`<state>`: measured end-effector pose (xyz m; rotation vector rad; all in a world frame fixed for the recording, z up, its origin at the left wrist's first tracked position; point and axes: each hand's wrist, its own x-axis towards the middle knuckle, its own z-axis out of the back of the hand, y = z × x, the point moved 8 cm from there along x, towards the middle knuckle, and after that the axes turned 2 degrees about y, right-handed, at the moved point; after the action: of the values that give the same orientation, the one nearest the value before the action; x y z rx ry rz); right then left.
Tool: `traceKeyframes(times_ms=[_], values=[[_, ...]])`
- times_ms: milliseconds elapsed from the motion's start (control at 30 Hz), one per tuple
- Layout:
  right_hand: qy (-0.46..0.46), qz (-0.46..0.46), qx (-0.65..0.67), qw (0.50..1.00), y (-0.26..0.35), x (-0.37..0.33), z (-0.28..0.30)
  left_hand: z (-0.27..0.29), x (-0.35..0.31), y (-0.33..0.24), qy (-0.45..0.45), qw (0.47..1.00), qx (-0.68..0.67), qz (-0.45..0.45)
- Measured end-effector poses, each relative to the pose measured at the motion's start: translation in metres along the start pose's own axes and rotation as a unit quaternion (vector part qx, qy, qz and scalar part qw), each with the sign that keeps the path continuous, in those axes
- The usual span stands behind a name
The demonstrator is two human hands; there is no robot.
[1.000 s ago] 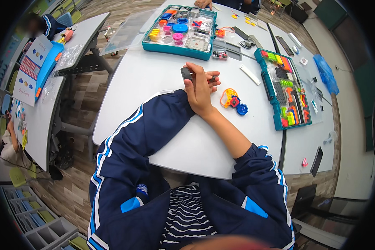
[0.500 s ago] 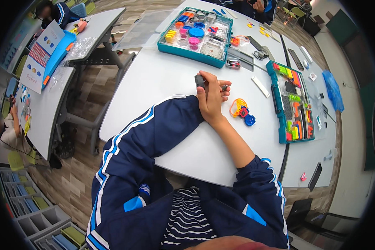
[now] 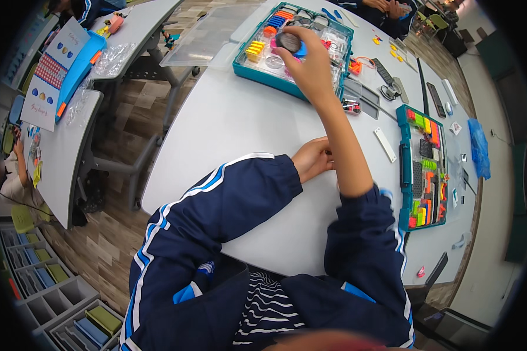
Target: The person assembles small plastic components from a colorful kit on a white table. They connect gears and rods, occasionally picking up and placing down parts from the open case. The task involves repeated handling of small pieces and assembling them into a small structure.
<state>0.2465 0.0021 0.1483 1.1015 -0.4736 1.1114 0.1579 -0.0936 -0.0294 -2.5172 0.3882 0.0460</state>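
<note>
My right hand (image 3: 313, 64) is raised over the near edge of the teal parts case (image 3: 272, 78), pinching a dark round wheel (image 3: 288, 42) between thumb and fingers. In the case's clear-topped sections lie colourful pieces: yellow blocks (image 3: 255, 50), an orange round piece (image 3: 270, 31) and others partly behind the hand. Lower down, my left hand (image 3: 312, 159) rests close above the white table, its fingers curled. My right forearm crosses in front of those fingertips, hiding most of what they hold; only a small dark bit shows there.
A second teal case (image 3: 405, 169) with bright blocks stands at the right. Between the cases lie a white strip (image 3: 385, 145), a small clear box of parts (image 3: 352, 106) and a grey tray (image 3: 370, 108). Another person's hands (image 3: 386, 7) are at the far side. A blue bag (image 3: 479, 149) lies far right.
My right hand has left my left hand and moved up and away over the case, carrying the wheel. The orange, red and blue gear pieces are now hidden by my right arm. The view has shifted.
</note>
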Motion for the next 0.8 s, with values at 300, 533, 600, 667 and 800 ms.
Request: traceKeyframes(times_ms=[300,533,600,667,800], values=[[0.122,-0.085,-0.081,0.986,-0.078,-0.006,-0.064,-0.012,-0.006,-0.005,-0.014,1.0,0.008,0.011],[0.115,-0.115,-0.133,0.978,-0.095,-0.009,0.008,-0.013,-0.001,-0.003,0.031,0.999,0.024,0.009],[0.133,-0.093,-0.156,0.974,-0.103,-0.014,0.023,-0.012,-0.001,-0.004,0.037,0.999,0.035,0.007],[0.108,-0.059,-0.168,0.978,-0.116,-0.021,0.041,-0.013,-0.002,-0.004,0.04,0.999,0.034,0.008],[0.036,-0.243,-0.283,0.927,-0.214,-0.011,0.166,-0.014,-0.003,-0.006,0.031,0.998,0.045,0.012]])
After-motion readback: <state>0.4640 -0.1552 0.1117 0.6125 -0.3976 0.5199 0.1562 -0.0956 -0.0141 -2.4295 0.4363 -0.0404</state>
